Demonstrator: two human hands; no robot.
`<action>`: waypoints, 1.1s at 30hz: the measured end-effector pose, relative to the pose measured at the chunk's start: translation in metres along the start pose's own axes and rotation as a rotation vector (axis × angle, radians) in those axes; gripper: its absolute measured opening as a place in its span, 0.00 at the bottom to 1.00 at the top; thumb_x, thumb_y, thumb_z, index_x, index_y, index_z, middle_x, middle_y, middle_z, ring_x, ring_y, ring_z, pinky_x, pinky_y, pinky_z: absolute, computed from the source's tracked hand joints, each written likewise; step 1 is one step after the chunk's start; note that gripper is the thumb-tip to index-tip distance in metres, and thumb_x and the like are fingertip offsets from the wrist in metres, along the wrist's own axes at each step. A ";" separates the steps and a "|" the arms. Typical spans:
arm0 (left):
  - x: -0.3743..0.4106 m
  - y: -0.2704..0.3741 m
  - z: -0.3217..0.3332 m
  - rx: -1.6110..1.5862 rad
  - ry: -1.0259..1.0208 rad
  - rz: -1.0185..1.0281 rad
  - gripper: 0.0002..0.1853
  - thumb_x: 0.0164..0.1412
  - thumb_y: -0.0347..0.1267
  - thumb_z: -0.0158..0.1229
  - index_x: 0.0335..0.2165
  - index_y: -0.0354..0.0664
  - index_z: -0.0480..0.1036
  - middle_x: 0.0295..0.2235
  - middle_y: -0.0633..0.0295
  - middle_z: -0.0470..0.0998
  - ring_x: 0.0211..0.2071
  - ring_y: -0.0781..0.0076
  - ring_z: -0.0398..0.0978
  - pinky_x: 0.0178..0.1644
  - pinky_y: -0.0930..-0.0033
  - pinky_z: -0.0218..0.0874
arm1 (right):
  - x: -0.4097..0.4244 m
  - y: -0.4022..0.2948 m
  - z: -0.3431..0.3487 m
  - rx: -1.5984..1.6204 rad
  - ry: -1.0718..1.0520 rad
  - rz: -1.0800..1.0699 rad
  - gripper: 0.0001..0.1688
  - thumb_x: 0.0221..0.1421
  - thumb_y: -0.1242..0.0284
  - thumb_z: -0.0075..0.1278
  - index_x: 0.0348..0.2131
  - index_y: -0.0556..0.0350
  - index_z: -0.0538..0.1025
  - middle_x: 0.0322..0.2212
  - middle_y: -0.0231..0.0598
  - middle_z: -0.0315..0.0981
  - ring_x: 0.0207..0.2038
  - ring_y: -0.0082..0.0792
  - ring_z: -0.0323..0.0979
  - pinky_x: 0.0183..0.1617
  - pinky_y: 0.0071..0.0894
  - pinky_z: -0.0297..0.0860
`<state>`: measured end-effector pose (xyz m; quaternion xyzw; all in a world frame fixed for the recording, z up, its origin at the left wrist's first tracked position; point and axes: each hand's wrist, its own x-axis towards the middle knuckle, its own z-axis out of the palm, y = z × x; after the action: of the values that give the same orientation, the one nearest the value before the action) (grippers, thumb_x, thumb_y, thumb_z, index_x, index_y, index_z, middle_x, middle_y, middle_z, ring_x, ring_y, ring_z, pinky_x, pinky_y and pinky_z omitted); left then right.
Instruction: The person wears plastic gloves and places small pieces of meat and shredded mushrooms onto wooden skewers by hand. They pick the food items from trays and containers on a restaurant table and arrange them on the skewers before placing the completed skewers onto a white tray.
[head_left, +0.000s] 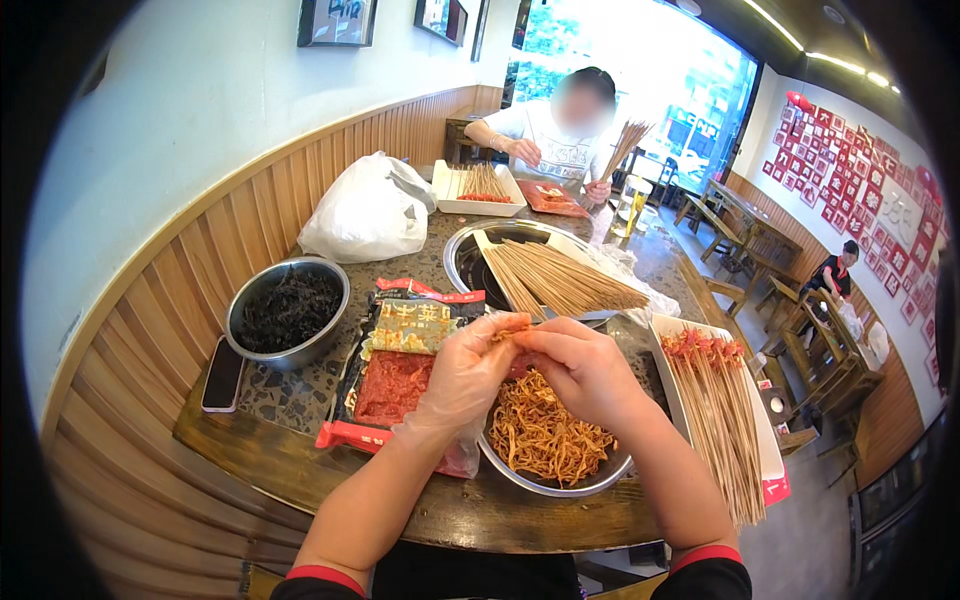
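My left hand (472, 367), in a clear plastic glove, and my right hand (581, 364) meet fingertip to fingertip. Between them they pinch a small piece of reddish food (511, 330), mostly hidden by the fingers. Below is a metal bowl of shredded orange-brown food strips (551, 431). Left of my left hand lies an opened packet of red sliced meat (391, 386). Beyond my hands, a bundle of bamboo skewers (562, 277) rests on a white tray over a round steel-rimmed pot (459, 259). To the right, a white tray (761, 450) holds skewers with red food (705, 352) at their far ends.
A metal bowl of dark shredded food (289, 311) and a phone (223, 376) are at the left, with a white plastic bag (367, 210) behind. Across the table, a person (562, 142) holds skewers near another white tray (446, 191). A glass (632, 206) stands at the far right.
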<state>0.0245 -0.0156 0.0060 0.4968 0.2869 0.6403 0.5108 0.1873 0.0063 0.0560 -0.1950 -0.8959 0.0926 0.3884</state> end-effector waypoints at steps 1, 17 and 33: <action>0.001 0.003 -0.001 -0.028 0.018 -0.017 0.14 0.60 0.23 0.51 0.46 0.34 0.68 0.41 0.60 0.74 0.39 0.78 0.73 0.42 0.76 0.67 | 0.000 0.001 -0.004 0.007 0.041 0.040 0.14 0.48 0.83 0.50 0.38 0.59 0.76 0.28 0.43 0.72 0.31 0.41 0.73 0.35 0.31 0.69; 0.000 0.005 0.000 -0.019 -0.015 -0.086 0.14 0.60 0.21 0.49 0.46 0.34 0.68 0.39 0.63 0.73 0.38 0.81 0.70 0.41 0.81 0.64 | -0.007 0.012 0.012 -0.138 0.176 -0.016 0.07 0.46 0.75 0.56 0.31 0.53 0.77 0.23 0.37 0.69 0.25 0.38 0.71 0.27 0.32 0.68; 0.003 0.020 -0.006 -0.013 0.147 0.044 0.08 0.59 0.20 0.48 0.37 0.34 0.72 0.36 0.59 0.76 0.35 0.74 0.75 0.38 0.78 0.66 | -0.004 0.083 -0.043 -0.274 0.160 0.330 0.08 0.46 0.77 0.56 0.31 0.57 0.78 0.27 0.45 0.74 0.30 0.45 0.74 0.35 0.36 0.70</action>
<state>0.0113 -0.0180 0.0227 0.4514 0.3086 0.6878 0.4774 0.2447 0.0801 0.0565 -0.3966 -0.8223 0.0165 0.4078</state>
